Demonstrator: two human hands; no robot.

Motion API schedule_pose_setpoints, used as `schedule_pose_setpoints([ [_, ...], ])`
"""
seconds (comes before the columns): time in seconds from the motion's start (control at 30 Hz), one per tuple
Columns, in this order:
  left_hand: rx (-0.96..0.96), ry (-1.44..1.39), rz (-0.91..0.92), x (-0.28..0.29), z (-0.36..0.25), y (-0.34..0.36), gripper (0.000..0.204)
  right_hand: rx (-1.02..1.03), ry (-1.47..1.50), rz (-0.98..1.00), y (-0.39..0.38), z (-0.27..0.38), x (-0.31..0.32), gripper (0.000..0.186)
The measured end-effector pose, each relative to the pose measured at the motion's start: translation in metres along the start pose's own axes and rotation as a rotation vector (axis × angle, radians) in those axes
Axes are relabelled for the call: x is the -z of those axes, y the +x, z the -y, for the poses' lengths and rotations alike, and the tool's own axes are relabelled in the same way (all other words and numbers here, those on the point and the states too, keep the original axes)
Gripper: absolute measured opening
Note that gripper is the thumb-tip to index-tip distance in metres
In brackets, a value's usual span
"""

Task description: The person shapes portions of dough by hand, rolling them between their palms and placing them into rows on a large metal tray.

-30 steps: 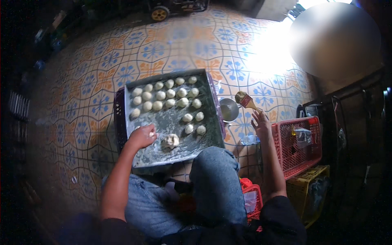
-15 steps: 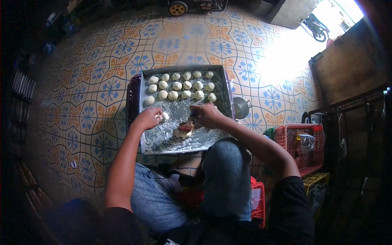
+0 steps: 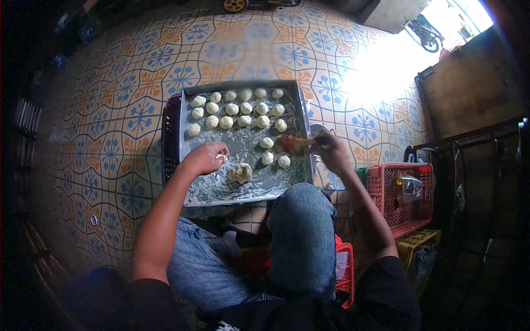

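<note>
A shallow metal tray (image 3: 207, 190) dusted with flour lies before me. Several pale dough balls (image 3: 245, 107) stand in rows across its far half, and three more dough balls (image 3: 267, 159) sit at its right side. A rough, larger lump of dough (image 3: 240, 173) rests near the tray's middle. My left hand (image 3: 205, 158) is over the left part, fingers curled together with white dough showing at the tips. Beyond the tray's right edge, my right hand (image 3: 333, 153) is closed round a motion-smeared tool (image 3: 295, 144) with a red and yellowish end; its exact kind is unclear.
Under the tray shows a dark purple crate (image 3: 172, 138). A metal bowl (image 3: 320, 129) stands partly hidden beside my right hand. To the right are a red crate (image 3: 400, 198) holding a clear bottle and a yellow crate (image 3: 417, 251). Patterned tiles (image 3: 132, 149) cover the floor.
My right hand has moved right, lifting the tool off the dough lump and over the tray's right edge. The lump and three right-hand balls now show. My left hand stays near its place.
</note>
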State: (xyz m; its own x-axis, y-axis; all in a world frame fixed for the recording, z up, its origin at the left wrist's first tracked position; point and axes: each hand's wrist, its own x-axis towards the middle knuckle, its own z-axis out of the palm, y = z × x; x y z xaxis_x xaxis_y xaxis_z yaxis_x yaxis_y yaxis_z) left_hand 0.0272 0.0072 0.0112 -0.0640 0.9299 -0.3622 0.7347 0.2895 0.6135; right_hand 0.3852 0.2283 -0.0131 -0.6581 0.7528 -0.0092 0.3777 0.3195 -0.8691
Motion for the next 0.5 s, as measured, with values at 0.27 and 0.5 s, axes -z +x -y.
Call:
schedule_pose_setpoints([
  [0.27, 0.036, 0.036, -0.040, -0.002, 0.015, -0.003, 0.021, 0.164, -0.572, 0.071, 0.021, 0.048, -0.031, 0.049],
  [0.5, -0.032, 0.012, -0.049, -0.004, 0.021, 0.011, 0.023, 0.314, -0.581, 0.051, 0.043, 0.026, -0.066, 0.030],
])
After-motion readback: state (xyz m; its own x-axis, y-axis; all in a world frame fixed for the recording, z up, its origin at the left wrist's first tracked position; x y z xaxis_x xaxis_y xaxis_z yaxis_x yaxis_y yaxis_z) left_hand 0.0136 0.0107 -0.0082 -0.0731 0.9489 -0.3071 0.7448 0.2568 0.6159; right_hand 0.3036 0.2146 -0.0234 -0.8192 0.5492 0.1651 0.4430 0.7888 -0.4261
